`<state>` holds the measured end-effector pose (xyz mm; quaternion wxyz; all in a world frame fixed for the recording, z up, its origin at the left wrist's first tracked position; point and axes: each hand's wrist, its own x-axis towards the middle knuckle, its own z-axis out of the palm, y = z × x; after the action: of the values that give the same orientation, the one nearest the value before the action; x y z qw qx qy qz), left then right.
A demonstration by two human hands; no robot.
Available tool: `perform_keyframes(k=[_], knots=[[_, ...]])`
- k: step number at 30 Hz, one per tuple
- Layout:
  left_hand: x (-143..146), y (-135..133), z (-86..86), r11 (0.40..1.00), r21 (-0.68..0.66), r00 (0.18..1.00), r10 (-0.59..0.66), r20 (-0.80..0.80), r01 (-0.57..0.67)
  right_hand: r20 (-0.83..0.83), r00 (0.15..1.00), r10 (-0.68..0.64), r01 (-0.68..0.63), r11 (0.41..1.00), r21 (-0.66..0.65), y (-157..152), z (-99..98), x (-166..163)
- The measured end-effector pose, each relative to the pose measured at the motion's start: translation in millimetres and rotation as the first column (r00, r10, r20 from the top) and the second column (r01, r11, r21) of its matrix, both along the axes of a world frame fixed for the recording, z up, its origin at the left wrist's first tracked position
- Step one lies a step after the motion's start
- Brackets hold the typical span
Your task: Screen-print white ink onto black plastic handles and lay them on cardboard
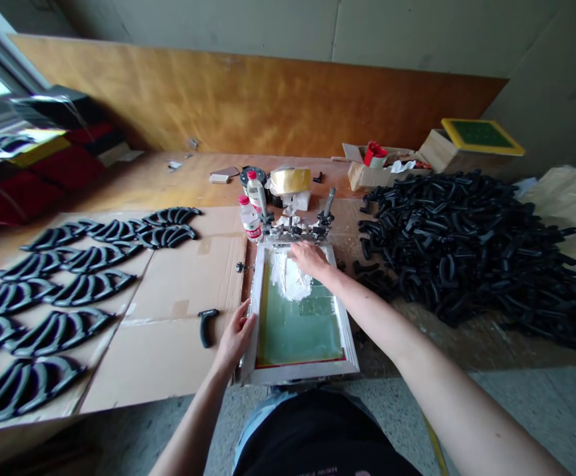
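A silk-screen frame (pixel 351 344) with green mesh and white ink (pixel 288 281) lies in front of me, clamped at its far end by a metal hinge (pixel 295 231). My left hand (pixel 235 334) grips the frame's left edge, fingers curled over the rim. At the far end of the mesh, my right hand (pixel 310 259) rests closed over the white ink; what it holds is hidden. A small black part (pixel 207 324) lies on cardboard just left of the frame.
A big heap of black plastic parts (pixel 471 244) fills the right. Rows of black curved parts (pixel 54 291) lie spread on cardboard (pixel 183 297) at left. Two red-capped bottles (pixel 252 205), a tape roll (pixel 290 180) and boxes (pixel 381 173) stand behind the frame.
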<state>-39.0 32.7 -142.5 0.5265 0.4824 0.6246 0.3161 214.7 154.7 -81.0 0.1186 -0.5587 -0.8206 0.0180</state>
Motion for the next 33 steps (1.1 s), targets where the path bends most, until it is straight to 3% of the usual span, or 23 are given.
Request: perform_keyframes(k=[3,5,7,9,12,14,17,20,23,27,29,31,33], knots=[[0.3,-1.7,0.9,1.0,-0.003,0.999,0.024,0.025,-0.024,0.035,0.98,0.198,-0.196,0.98,-0.036,-31.5,-4.3,9.7],[1.3,-3.0,1.5,0.999,-0.001,0.999,0.036,0.031,-0.036,0.016,0.926,0.377,-0.375,0.925,-0.057,-47.2,-0.1,22.1],[2.1,-3.9,3.4,1.0,-0.004,0.999,0.031,0.038,-0.031,-0.025,0.88,0.475,-0.475,0.875,-0.091,-51.7,5.8,31.4],[2.3,-4.4,6.8,1.0,-0.008,0.999,0.018,0.041,-0.017,-0.066,0.892,0.448,-0.452,0.889,-0.077,-49.2,7.1,34.8],[1.5,-4.8,11.8,1.0,-0.013,0.999,0.009,0.05,-0.008,-0.103,0.922,0.372,-0.37,0.928,0.047,-50.1,-3.8,33.5],[1.1,-5.0,13.4,1.0,-0.016,0.998,0.006,0.06,-0.005,-0.117,0.911,0.396,-0.386,0.917,0.101,-57.1,-12.6,33.8],[1.1,-4.9,16.7,1.0,-0.019,0.998,0.017,0.064,-0.016,-0.153,0.891,0.428,-0.424,0.904,0.06,-58.7,-12.4,34.9],[0.0,-4.1,31.6,0.999,-0.037,0.996,0.028,0.085,-0.025,-0.21,0.936,0.283,-0.287,0.958,0.013,-32.3,4.9,28.4],[-2.7,-1.0,61.2,0.999,-0.03,0.987,0.028,0.159,-0.023,-0.216,0.975,0.051,-0.05,0.999,0.009,7.5,27.6,25.1],[0.6,16.4,102.8,0.996,0.042,0.963,0.064,0.263,-0.078,-0.269,0.934,-0.234,0.263,0.962,0.076,32.0,43.7,62.9],[8.5,33.1,118.5,0.977,0.145,0.918,0.087,0.388,-0.154,-0.349,0.852,-0.391,0.437,0.897,0.063,24.9,36.5,92.1],[19.0,51.8,131.8,0.948,0.234,0.859,0.07,0.506,-0.216,-0.395,0.766,-0.507,0.547,0.837,-0.014,8.1,17.2,112.1],[29.9,67.3,142.1,0.942,0.25,0.819,0.042,0.573,-0.223,-0.399,0.776,-0.488,0.49,0.866,-0.105,-13.4,-9.7,114.4]])
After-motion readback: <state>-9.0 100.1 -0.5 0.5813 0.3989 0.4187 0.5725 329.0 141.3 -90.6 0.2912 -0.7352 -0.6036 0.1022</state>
